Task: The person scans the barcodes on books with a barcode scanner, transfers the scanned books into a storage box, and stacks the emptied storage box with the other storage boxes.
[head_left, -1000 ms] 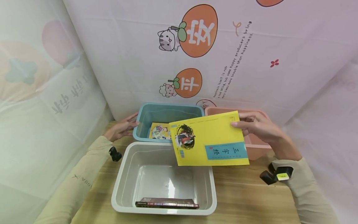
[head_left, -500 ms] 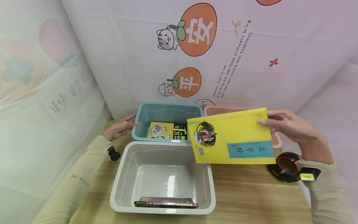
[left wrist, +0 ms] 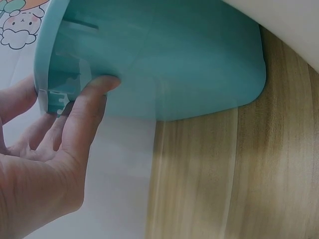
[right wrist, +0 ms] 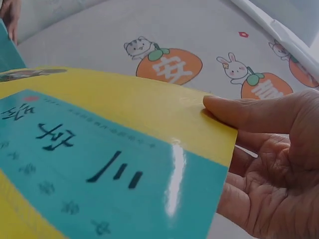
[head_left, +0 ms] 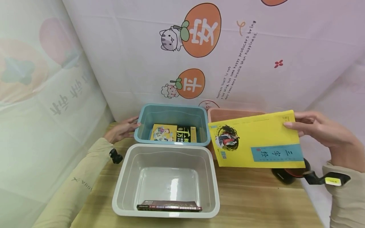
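A yellow book with a blue title panel and a small painted figure is held up by my right hand at its right edge. In the right wrist view the thumb lies on the cover, with the other fingers behind it. The book hangs over the pink bin and hides much of it. At the left end of the blue bin, my left hand holds the rim. The left wrist view shows a fingertip against the bin's outer wall. Several yellow and black books lie inside that bin.
In front stands a grey-white bin, with a dark book along its near wall. Behind the book's lower right corner sits a round black object near the wooden table's right edge. White printed cloth surrounds the table.
My right hand has carried the yellow book rightward, from over the blue and grey-white bins to in front of the pink one. The left hand has stayed at the blue bin.
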{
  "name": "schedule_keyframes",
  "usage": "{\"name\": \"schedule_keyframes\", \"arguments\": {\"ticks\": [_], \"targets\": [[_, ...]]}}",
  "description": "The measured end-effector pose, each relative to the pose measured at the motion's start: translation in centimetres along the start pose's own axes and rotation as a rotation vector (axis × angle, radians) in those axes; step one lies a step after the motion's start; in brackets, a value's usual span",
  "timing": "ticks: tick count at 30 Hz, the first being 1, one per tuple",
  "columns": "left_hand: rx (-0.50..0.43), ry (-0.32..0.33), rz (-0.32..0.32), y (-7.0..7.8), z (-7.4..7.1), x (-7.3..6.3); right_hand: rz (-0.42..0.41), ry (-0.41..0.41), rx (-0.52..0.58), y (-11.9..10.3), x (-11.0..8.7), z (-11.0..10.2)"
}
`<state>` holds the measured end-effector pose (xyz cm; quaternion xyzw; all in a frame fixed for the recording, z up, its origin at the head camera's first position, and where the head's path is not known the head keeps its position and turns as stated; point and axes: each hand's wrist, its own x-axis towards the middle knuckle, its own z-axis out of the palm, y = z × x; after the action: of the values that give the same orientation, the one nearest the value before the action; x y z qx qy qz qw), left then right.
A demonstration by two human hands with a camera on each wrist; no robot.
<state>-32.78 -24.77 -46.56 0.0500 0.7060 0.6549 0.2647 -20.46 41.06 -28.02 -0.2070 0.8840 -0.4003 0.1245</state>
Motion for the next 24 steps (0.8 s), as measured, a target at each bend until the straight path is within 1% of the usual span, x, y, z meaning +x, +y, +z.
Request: {"name": "schedule_keyframes", "arguments": {"ticks": [2,6,11,18,24], "targets": [[0.000,-0.007,0.005,0.1,0.1,-0.1,0.053,-0.007,-0.034,0.1,-0.5,0.0],[0.005,-0.016,0.008,0.1,0.0,-0.4,0.108,-0.030,-0.072,0.7,-1.2,0.2],[-0.004,-0.018,0.008,0.1,0.2,-0.3,0.140,-0.019,-0.110,1.9,-2.1,0.5],[-0.042,-0.028,0.004,0.0,0.4,0.1,0.174,-0.069,-0.076,3.6,-3.0,0.4],[-0.030,-0.022,0.002,0.2,0.3,-0.2,0.234,-0.128,-0.048,4.2,-3.0,0.1]]}}
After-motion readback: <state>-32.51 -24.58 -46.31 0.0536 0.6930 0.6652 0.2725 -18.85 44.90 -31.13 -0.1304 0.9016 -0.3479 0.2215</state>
